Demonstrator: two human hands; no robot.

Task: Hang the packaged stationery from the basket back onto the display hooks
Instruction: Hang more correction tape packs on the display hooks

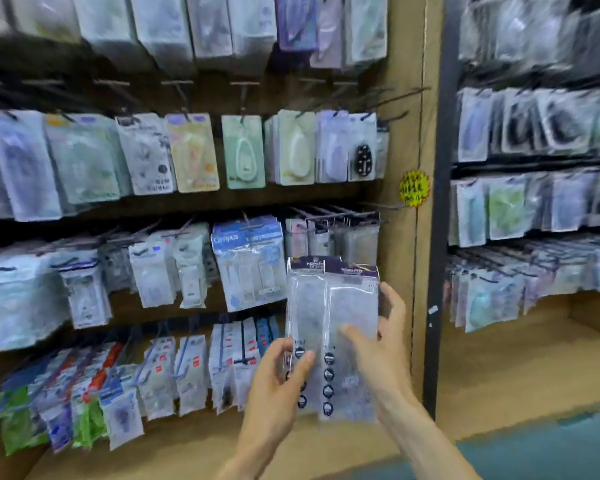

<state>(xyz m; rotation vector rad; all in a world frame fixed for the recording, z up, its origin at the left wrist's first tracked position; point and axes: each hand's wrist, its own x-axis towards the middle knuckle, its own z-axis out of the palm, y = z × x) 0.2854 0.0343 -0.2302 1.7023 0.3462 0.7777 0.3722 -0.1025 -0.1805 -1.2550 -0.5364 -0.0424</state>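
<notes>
Two clear stationery packets with dark purple header cards are held upright side by side in front of the display. My left hand [280, 377] grips the lower edge of the left packet [305, 306]. My right hand [378, 344] holds the right packet [352, 306], thumb across its front and fingers behind its right edge. Their tops sit just below a row of bare dark hooks [340, 216] at the right end of the third row. The basket is out of view.
Rows of hanging stationery packets [187, 150] fill the wooden pegboard. A wooden post with a yellow sticker [414, 188] and a dark upright [440, 237] divide it from a second rack [534, 202] on the right. A wooden base ledge [499, 375] runs below.
</notes>
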